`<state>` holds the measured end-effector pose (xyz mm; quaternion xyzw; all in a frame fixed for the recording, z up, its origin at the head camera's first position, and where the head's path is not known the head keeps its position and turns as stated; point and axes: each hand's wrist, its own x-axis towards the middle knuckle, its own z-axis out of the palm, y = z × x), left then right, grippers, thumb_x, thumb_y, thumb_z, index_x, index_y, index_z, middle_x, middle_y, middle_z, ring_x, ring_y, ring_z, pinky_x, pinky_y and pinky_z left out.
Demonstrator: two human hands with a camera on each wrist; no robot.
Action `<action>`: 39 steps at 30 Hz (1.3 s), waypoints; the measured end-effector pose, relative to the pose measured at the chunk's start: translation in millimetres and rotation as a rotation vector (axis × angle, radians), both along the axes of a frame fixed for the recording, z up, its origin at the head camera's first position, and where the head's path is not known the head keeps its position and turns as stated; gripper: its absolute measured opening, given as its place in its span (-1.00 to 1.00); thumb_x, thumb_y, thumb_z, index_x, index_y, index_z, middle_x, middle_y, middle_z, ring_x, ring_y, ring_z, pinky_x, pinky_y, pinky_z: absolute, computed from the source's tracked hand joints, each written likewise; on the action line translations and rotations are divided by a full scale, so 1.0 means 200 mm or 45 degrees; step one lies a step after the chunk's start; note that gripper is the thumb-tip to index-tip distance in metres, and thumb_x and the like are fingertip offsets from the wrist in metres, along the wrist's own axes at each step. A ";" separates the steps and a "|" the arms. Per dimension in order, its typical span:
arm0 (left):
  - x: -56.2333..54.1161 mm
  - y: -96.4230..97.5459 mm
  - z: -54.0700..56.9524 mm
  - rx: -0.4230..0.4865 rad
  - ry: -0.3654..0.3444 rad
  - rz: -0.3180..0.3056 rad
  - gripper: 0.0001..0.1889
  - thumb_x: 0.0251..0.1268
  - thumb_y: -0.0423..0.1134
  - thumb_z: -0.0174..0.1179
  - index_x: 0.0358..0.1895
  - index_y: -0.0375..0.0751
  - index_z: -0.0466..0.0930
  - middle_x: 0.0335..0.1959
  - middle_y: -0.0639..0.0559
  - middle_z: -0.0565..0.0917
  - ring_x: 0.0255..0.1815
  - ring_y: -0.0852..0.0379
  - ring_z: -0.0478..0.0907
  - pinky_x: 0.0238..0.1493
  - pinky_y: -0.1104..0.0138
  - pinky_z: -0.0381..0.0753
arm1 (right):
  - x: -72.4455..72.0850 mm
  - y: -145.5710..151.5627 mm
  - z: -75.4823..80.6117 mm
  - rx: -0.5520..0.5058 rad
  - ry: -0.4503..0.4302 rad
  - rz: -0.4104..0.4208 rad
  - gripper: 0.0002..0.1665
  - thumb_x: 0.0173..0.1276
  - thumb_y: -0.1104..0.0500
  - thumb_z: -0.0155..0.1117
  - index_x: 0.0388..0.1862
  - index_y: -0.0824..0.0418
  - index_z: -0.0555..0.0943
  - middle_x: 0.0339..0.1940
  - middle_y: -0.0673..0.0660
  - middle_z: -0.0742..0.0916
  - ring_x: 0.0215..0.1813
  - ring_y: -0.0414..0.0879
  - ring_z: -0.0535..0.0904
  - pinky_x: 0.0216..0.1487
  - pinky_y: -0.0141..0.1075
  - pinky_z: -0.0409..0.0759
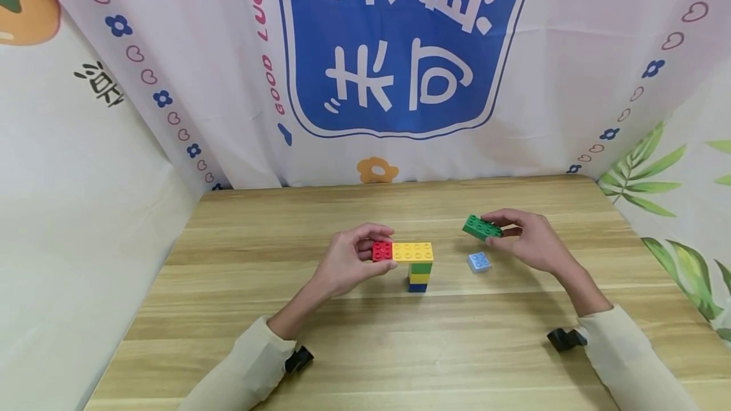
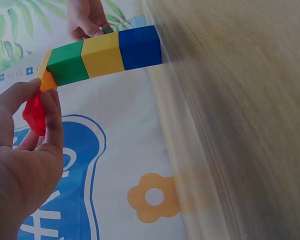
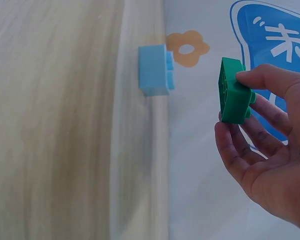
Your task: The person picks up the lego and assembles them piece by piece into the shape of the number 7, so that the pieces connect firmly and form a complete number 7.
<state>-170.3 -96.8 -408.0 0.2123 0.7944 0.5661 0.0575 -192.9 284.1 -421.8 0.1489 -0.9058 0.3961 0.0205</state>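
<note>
My left hand (image 1: pixel 345 261) pinches a red brick (image 1: pixel 382 250) between thumb and fingers. The red brick lies flush with the left end of a long yellow brick (image 1: pixel 412 251), which juts out leftward from the top of a tower. Under it, a green brick (image 2: pixel 68 65), a yellow brick (image 2: pixel 102 54) and a dark blue brick (image 2: pixel 140 47) form the upright column on the table. To the right, my right hand (image 1: pixel 528 238) grips an eight-stud green brick (image 1: pixel 481 228) by one end, raised off the table. Close below it sits a light blue brick (image 1: pixel 478 262), studs up.
The wooden table (image 1: pixel 434 354) ends at the back against a printed cloth (image 1: pixel 240 144), with more cloth hanging at both sides. Black wrist mounts (image 1: pixel 565 339) stick out from both sleeves (image 1: pixel 628 354).
</note>
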 end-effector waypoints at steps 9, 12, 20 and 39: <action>0.00 0.00 0.00 -0.009 -0.024 0.014 -0.46 0.17 -0.42 0.60 0.25 -0.22 0.69 0.10 -0.16 0.79 0.01 0.02 0.81 0.08 0.36 0.81 | 0.02 -0.05 0.05 -0.010 0.042 0.039 -0.52 0.40 0.27 0.52 0.28 0.22 0.72 0.23 0.27 0.79 0.14 0.17 0.76 0.10 -0.26 0.80; 0.00 0.01 0.00 -0.009 -0.024 0.016 -0.46 0.17 -0.42 0.59 0.25 -0.22 0.69 0.09 -0.16 0.79 0.01 0.02 0.81 0.08 0.36 0.81 | 0.02 -0.07 0.06 -0.024 0.053 0.051 -0.53 0.40 0.27 0.52 0.28 0.20 0.73 0.24 0.25 0.79 0.14 0.16 0.76 0.09 -0.34 0.78; 0.00 0.01 0.00 -0.009 -0.013 0.011 -0.46 0.17 -0.41 0.60 0.25 -0.23 0.68 0.09 -0.17 0.79 0.00 0.01 0.81 0.08 0.36 0.81 | 0.04 -0.13 0.11 -0.057 0.067 0.081 -0.54 0.41 0.27 0.51 0.27 0.20 0.73 0.26 0.25 0.78 0.13 0.18 0.76 0.09 -0.40 0.76; -0.01 0.00 -0.01 0.018 -0.011 -0.006 -0.44 0.17 -0.43 0.59 0.26 -0.28 0.66 0.07 -0.21 0.79 -0.03 0.02 0.81 0.08 0.28 0.83 | 0.06 -0.29 0.22 -0.106 0.150 0.219 -0.53 0.36 0.32 0.53 0.24 0.14 0.76 0.24 0.18 0.80 0.08 0.03 0.74 0.08 -0.42 0.75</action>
